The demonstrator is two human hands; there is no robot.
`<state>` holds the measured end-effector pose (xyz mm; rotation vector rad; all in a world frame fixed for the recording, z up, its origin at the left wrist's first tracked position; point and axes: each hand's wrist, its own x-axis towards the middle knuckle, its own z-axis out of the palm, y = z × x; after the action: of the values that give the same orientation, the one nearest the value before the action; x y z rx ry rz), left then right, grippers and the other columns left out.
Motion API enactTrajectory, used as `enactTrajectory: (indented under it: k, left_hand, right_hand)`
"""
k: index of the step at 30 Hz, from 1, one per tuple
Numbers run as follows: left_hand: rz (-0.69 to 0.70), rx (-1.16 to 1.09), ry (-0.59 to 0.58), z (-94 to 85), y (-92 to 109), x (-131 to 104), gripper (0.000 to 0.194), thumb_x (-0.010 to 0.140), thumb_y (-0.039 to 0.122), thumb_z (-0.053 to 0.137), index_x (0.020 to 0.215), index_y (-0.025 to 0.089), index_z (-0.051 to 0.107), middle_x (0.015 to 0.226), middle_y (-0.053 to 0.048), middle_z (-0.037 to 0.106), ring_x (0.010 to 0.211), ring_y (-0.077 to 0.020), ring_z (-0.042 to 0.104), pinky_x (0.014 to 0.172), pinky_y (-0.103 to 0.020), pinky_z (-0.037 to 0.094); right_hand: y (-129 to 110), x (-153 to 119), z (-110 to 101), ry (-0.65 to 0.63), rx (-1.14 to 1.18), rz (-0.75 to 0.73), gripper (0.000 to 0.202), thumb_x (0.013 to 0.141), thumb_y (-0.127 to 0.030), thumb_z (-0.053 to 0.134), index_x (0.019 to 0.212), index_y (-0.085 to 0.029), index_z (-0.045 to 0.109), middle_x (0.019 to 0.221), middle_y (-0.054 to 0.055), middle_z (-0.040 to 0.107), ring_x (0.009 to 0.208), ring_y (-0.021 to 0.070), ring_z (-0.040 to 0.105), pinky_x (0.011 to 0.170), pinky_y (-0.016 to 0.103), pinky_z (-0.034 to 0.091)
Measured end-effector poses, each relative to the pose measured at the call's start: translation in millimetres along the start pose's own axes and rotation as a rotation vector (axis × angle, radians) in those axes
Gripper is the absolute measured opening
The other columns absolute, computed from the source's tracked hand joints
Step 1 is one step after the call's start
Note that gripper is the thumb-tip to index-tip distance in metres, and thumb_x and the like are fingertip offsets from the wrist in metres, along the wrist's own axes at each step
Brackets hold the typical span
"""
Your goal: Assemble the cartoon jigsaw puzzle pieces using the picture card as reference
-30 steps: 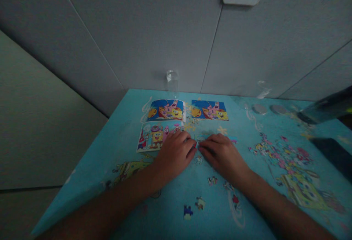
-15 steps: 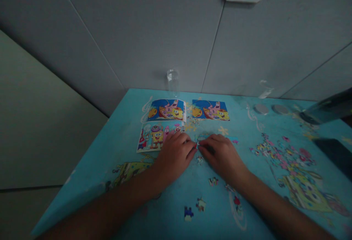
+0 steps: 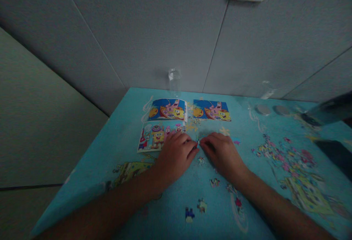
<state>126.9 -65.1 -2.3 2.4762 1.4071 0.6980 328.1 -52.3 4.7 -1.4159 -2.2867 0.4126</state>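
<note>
your fingers are pinched on both hands, left (image 3: 176, 155) and right (image 3: 224, 155), tips nearly meeting over small puzzle pieces; can't tell exactly what's clamped. loose piece (image 3: 201, 160) just below, between them. picture card (image 3: 158, 137) partly under left hand. piece pile (image 3: 286, 155) right on surface (image 3: 115, 130).
</note>
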Motion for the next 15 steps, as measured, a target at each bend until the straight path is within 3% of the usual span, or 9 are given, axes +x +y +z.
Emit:
enactTrajectory:
  k: [15]
  left_hand:
    - [0.017,0.036,-0.015,-0.9,1.9,-1.9,0.018,0.1,0.028,0.057,0.108,0.023,0.072,0.099,-0.005,0.065,0.102,-0.0236,0.056,0.101,-0.049,0.041]
  right_hand:
    - [-0.1,0.8,-2.3,0.018,-0.141,-0.031,0.014,0.1,-0.026,0.06,0.098,-0.022,0.073,0.094,0.005,0.069,0.091,0.0222,0.063,0.084,0.038,0.043]
